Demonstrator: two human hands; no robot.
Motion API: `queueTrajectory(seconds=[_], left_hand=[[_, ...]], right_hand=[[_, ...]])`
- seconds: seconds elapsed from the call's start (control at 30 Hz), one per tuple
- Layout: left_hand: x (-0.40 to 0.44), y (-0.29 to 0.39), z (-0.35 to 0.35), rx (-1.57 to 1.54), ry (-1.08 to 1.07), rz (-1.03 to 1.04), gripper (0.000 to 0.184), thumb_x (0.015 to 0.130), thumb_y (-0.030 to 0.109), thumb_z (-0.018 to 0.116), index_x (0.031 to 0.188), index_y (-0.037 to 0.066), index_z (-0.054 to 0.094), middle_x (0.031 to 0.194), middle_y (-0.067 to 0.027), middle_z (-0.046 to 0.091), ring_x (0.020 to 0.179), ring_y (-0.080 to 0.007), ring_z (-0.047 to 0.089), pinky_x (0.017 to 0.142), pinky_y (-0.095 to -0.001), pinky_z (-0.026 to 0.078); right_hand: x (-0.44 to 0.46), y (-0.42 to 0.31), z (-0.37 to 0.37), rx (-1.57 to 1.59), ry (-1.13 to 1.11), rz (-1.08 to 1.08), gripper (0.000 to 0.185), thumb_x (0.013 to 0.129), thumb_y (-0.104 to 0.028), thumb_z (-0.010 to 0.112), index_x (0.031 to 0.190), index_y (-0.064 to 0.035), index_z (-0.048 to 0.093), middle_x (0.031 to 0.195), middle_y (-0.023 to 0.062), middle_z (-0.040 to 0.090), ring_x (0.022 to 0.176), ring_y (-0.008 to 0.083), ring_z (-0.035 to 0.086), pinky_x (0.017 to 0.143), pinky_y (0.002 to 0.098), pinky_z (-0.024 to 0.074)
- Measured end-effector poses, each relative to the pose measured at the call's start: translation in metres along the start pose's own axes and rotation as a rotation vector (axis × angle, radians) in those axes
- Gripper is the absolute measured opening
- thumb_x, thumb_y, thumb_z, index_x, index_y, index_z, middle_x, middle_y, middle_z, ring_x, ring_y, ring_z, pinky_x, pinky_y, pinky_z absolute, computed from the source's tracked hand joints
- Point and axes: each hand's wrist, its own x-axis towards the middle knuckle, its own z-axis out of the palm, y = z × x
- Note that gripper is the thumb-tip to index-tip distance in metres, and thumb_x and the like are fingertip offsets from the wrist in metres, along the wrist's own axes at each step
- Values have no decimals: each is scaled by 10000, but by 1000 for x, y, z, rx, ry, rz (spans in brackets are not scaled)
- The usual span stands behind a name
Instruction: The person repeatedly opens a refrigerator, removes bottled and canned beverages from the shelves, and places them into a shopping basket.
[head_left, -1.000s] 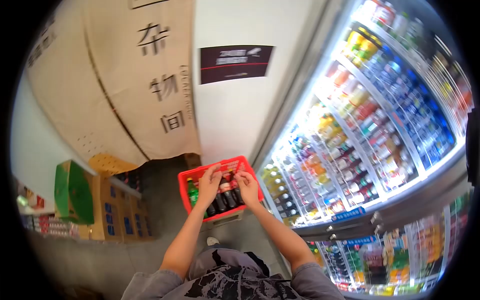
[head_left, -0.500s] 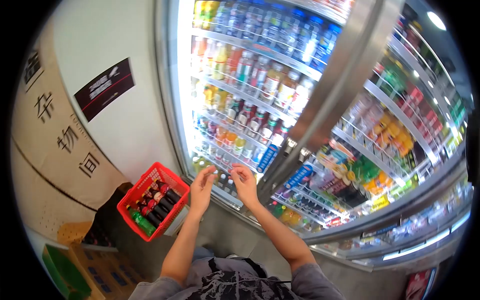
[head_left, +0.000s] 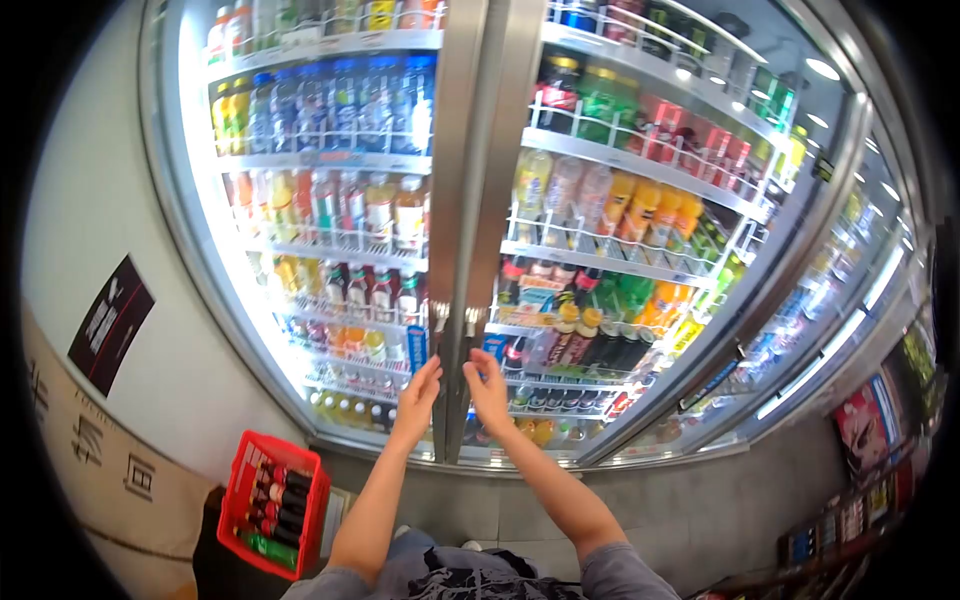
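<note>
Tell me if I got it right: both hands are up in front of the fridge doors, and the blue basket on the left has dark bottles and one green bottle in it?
Not quite: the basket is red, not blue, as the head view shows. It does hold dark bottles and one green bottle, and the left hand and right hand are in front of the fridge doors.

Shop, prob. a convenience store: glass-door drinks fridges (head_left: 455, 200) w/ shelves of bottles (head_left: 345, 105), plus red shopping basket (head_left: 317, 500).
</note>
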Motion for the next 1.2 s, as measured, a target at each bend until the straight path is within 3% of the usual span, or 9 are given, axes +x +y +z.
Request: queueTrajectory(seconds=[0.1, 0.2, 0.27, 0.4, 0.57, 0.67, 0.83, 0.9, 1.2], left_hand=[[7, -25, -8, 11, -90, -31, 477, 1005, 107, 481, 1464, 31, 373, 1483, -115, 426, 1309, -234, 481, 961, -281, 425], [11, -5, -22, 40, -127, -100, 461, 1000, 92, 477, 1449, 29, 393, 1440, -116, 473, 1273, -222, 511, 956, -283, 432], [12, 12, -36, -17, -162, -151, 433, 1008, 110, 489, 1417, -8, 411, 1404, -142, 496, 1231, -230, 536, 1057, -317, 389], [25, 17, -50, -57, -270, -134, 405, 1004, 116, 502, 1387, -5, 453, 1351, -129, 538, 1215, -203, 543, 1041, -301, 399], [24, 5, -55, -38, -290, -157, 389, 1004, 113, 504, 1376, 2, 472, 1352, -107, 537, 1233, -181, 524, 1036, -284, 396], [11, -12, -57, -109, -273, -178, 388, 1003, 121, 508, 1375, 16, 481, 1300, -115, 569, 1229, -182, 525, 1036, -290, 395], [-6, 5, -74, -81, -282, -204, 382, 995, 117, 514, 1359, 2, 497, 1292, -110, 577, 1232, -185, 524, 1037, -290, 393], [-7, 19, -83, -113, -254, -187, 384, 999, 130, 506, 1361, 2, 497, 1292, -110, 577, 1228, -188, 528, 1035, -294, 395], [-33, 50, -112, -67, -214, -122, 341, 1005, 137, 476, 1313, 8, 545, 1285, -91, 606, 1182, -183, 578, 947, -290, 440]], right_hand=[[13, 1, 10, -43, 44, -45, 371, 974, -278, 584, 1218, 1, 565, 1114, 123, 631, 992, 175, 603, 889, 292, 468], [31, -8, 21, -106, -4, 26, 355, 996, -339, 536, 1041, 3, 622, 939, 97, 658, 873, 151, 610, 796, 282, 476], [40, -1, 26, -40, -75, 27, 408, 1006, -372, 510, 844, -10, 605, 738, 54, 616, 720, 137, 580, 676, 286, 457], [50, 40, 33, 232, -23, 205, 434, 977, -373, 583, 649, -102, 499, 581, -54, 425, 523, 52, 360, 489, 257, 283], [52, 34, 42, 82, 107, 242, 414, 903, -282, 659, 588, -96, 465, 568, -61, 405, 544, 40, 347, 492, 272, 264], [55, 36, 48, -12, 197, 178, 242, 858, -152, 643, 652, -84, 535, 527, -37, 456, 452, 68, 401, 443, 256, 275], [58, 47, 52, -40, 320, 200, 175, 831, -126, 637, 688, -60, 559, 519, -10, 482, 427, 87, 424, 427, 262, 290], [57, 43, 54, -54, 344, 235, 295, 804, -216, 645, 646, 28, 597, 542, -2, 485, 528, 95, 424, 495, 317, 335], [51, 25, 61, -14, 355, 190, 239, 798, -165, 633, 609, -37, 562, 514, -14, 468, 445, 86, 416, 439, 283, 308]])
